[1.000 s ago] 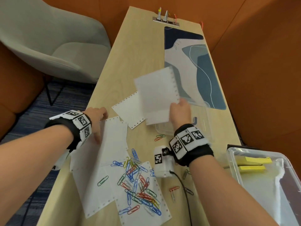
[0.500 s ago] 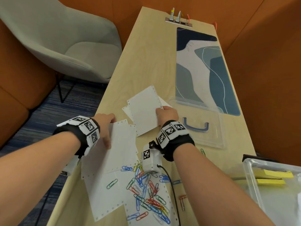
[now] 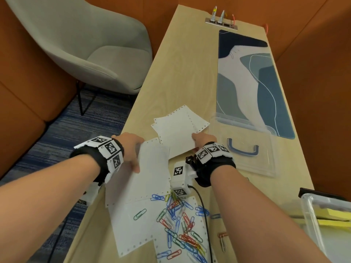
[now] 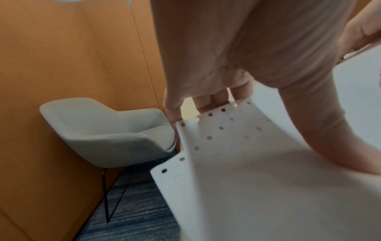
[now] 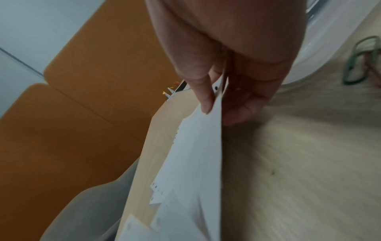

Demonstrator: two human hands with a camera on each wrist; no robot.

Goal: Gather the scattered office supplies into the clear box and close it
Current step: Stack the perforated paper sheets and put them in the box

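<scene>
White perforated paper sheets lie scattered on the wooden table. My left hand [image 3: 135, 154] grips the edge of a small stack of sheets [image 3: 150, 173], thumb on top and fingers [image 4: 214, 101] underneath, lifting that edge [image 4: 247, 163]. My right hand [image 3: 197, 139] pinches overlapping sheets [image 3: 176, 130] between thumb [image 5: 204, 101] and fingers, with the paper [image 5: 195, 154] low over the table. Several coloured paper clips [image 3: 178, 224] lie on more sheets near me. The clear box [image 3: 307, 209] stands open at the lower right with yellow sticky notes [image 3: 334, 213] inside. Its clear lid [image 3: 266, 168] with a blue handle [image 3: 243, 150] lies flat beside my right hand.
A blue patterned desk mat [image 3: 250, 82] runs along the table's right side, with a socket strip [image 3: 221, 22] at the far end. A grey chair [image 3: 85, 50] stands left of the table. Loose clips [image 3: 222, 236] lie near the box, and a green one [image 5: 358, 62] by the lid.
My right hand brought its raised sheet down and leftward onto another sheet and now pinches them together. My left hand stayed on its stack and has its edge lifted.
</scene>
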